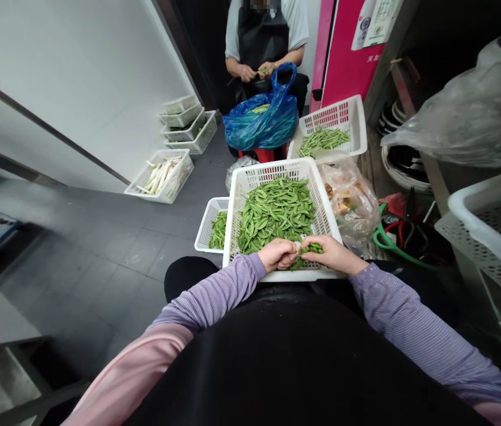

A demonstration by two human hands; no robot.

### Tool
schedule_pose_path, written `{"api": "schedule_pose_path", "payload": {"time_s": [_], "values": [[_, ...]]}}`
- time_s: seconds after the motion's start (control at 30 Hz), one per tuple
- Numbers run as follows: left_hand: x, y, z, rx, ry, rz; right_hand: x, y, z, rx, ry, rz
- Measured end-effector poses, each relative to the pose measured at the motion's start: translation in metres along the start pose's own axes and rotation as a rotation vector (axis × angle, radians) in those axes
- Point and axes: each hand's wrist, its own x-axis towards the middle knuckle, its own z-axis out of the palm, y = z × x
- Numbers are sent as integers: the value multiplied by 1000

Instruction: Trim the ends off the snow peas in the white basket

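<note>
A large white basket (324, 208) filled with green pea pods (277, 210) rests in front of my body. Over its near edge, my right hand (328, 253) is closed around several green pods (311, 248). My left hand (278, 254) is closed too, its fingertips meeting those of my right hand at the ends of the pods. What the left fingers pinch is too small to make out. Beside the large basket on the left is a smaller white basket (204, 228) with more green pods.
Opposite, a person in a black apron (263, 35) holds green beans behind a blue plastic bag (262, 121). A basket of green beans (357, 127) stands back right. White baskets (179, 183) sit by the left wall. Scissors (410, 204) lie in a green-rimmed container at right.
</note>
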Motion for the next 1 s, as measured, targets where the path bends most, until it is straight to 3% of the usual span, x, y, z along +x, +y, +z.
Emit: {"api": "schedule_pose_path", "payload": {"time_s": [0.1,0.23,0.33,0.43,0.5,0.6,0.67,0.7,0.9,0.93,1.0], "values": [[4,-11,-8,302,106,-1,-1,-3,-8,57,146,52],[12,-30,-23,718,256,-146,-1,-3,-17,54,245,70],[17,-36,-29,786,228,-220,-1,-2,-20,12,241,43],[14,-33,-31,649,146,-276,-2,-3,-24,12,276,50],[9,-26,-30,602,191,-184,-3,-4,-26,17,288,74],[1,-11,-22,710,298,181,-3,-6,-25,33,259,101],[-3,1,-15,798,218,345,-2,-6,-23,81,244,122],[-4,7,-11,836,144,358,-1,-6,-23,143,242,144],[-11,48,-13,826,-332,263,4,3,-26,835,386,259],[-12,54,-15,804,-412,228,4,3,-25,847,329,302],[-10,64,-17,768,-493,146,4,0,-24,783,54,407]]}}
